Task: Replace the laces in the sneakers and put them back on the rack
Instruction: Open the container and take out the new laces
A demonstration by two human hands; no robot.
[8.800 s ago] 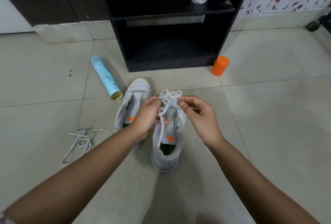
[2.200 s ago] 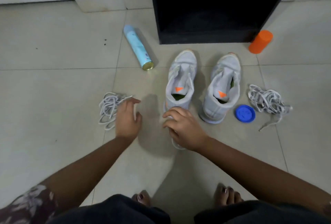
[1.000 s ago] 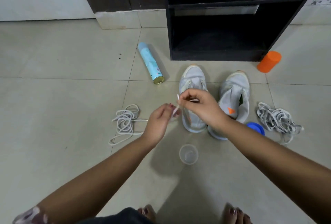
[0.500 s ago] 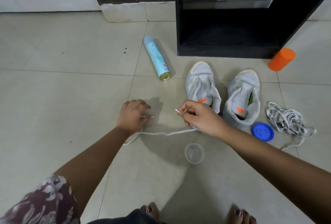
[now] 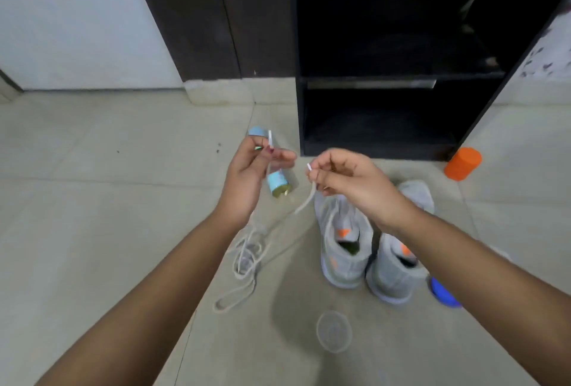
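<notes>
Tiled floor (image 5: 92, 215), dark rack (image 5: 386, 126) at 12 o'clock. Both forearms reach forward, hands raised over the floor.

- Left hand (image 5: 251, 178): thumb and fingers pinch one tip of the white lace (image 5: 304, 205), tip pointing up.
- Right hand (image 5: 349, 181): fingers curled, pinching the other tip, just to 3 o'clock of the left hand; hands apart.
- Lace hangs from both grips to a loose coil on the floor at 7 o'clock of the hands.

Change vs 0.5 s ago: hands were low, lace stretched along the floor between them; now lifted, slack gathered below.

- Sneakers (image 5: 343, 249), unlaced, side by side on the floor at 5 o'clock of the hands, in front of the rack.
- Clear cup (image 5: 334, 330) at 6 o'clock of the sneakers, mouth up; contents not discernible.
- Blue lid (image 5: 443, 294) at 3 o'clock of them.
- Orange container (image 5: 462, 163) at the rack's corner.
- Spray can (image 5: 278, 183) lying behind the left hand.
</notes>
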